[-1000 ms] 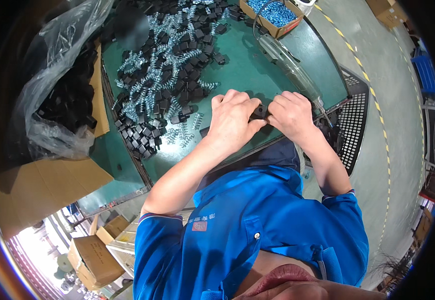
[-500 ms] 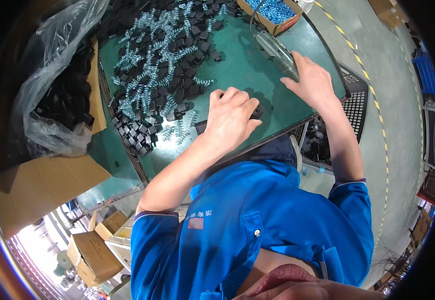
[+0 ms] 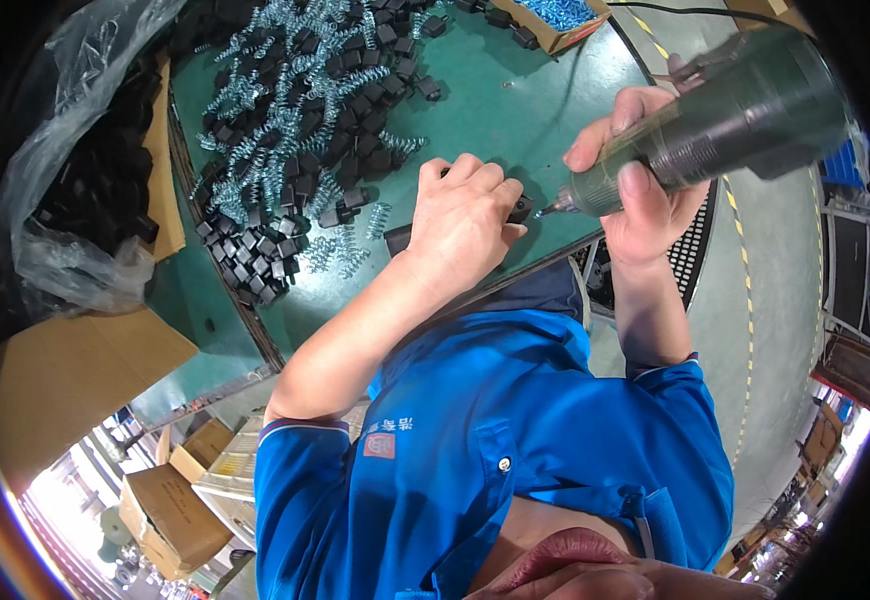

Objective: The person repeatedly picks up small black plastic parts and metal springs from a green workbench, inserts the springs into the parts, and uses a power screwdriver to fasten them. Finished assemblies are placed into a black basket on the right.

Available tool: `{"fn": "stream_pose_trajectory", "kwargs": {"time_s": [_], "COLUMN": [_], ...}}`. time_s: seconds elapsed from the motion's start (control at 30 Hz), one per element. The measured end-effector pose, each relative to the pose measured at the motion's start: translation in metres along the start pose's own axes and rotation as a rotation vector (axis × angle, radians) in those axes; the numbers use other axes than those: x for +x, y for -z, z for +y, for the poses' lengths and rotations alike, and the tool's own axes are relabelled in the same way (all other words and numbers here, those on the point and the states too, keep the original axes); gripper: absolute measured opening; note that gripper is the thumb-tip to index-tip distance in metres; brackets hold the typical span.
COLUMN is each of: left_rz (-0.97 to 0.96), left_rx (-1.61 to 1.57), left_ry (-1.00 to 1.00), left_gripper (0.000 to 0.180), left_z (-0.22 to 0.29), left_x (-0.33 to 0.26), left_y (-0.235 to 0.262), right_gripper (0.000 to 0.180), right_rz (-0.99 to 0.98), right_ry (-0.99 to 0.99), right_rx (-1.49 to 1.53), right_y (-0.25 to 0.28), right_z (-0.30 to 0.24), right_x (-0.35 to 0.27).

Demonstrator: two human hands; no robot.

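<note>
My left hand point(image 3: 463, 218) is closed over a long black plastic part point(image 3: 521, 208) on the green table, pressing it down so most of it is hidden. One end shows by my fingertips and the other beside my wrist. My right hand point(image 3: 645, 215) grips a dark green electric screwdriver point(image 3: 725, 120), held nearly level. Its bit points left and meets, or almost meets, the exposed end of the black part. A small bluish glint shows at the bit's tip, too small to name surely.
Coiled metal springs point(image 3: 285, 150) lie heaped over small black blocks point(image 3: 255, 255) at the left of the table point(image 3: 495, 100). A carton of blue screws point(image 3: 565, 35) stands at the far edge. A plastic-lined box point(image 3: 85, 365) of black parts sits at the left. The screwdriver's cord trails far right.
The screwdriver has been lifted off the table and swung round, so its bit now points at the black part. My right hand has closed round it. The left hand stays nearly in place.
</note>
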State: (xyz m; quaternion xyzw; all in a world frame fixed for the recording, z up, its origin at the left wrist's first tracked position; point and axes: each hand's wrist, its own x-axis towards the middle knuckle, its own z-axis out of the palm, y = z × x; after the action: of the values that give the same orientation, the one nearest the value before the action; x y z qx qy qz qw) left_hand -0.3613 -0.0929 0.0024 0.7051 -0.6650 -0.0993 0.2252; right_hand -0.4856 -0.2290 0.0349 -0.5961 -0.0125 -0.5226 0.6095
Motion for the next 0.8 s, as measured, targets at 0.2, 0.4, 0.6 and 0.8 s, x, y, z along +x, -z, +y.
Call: {"fn": "stream_pose_trajectory", "kwargs": {"time_s": [0.2,0.4,0.6,0.8], "left_rz": [-0.013,-0.024,-0.032,0.010], "left_rx": [0.005,0.014,0.020,-0.010], "left_ry": [0.006,0.011,0.008,0.000], "left_gripper": [0.039,0.039,0.041,0.033], "left_z": [-0.001,-0.001,-0.001,-0.003], "left_x": [-0.001,0.000,0.000,-0.001], "left_y": [0.000,0.000,0.001,-0.003], "right_gripper": [0.047,0.045,0.046,0.041], "right_rz": [-0.042,0.016,-0.014,-0.161], "right_ry": [0.051,0.039,0.056,0.017], "right_rx": [-0.051,0.011,-0.041,-0.298], "right_y": [-0.007,-0.015,-0.015,-0.018], "right_z": [0.007,0.005,0.012,0.003], "right_x": [-0.002,-0.002,-0.005,-0.006]}}
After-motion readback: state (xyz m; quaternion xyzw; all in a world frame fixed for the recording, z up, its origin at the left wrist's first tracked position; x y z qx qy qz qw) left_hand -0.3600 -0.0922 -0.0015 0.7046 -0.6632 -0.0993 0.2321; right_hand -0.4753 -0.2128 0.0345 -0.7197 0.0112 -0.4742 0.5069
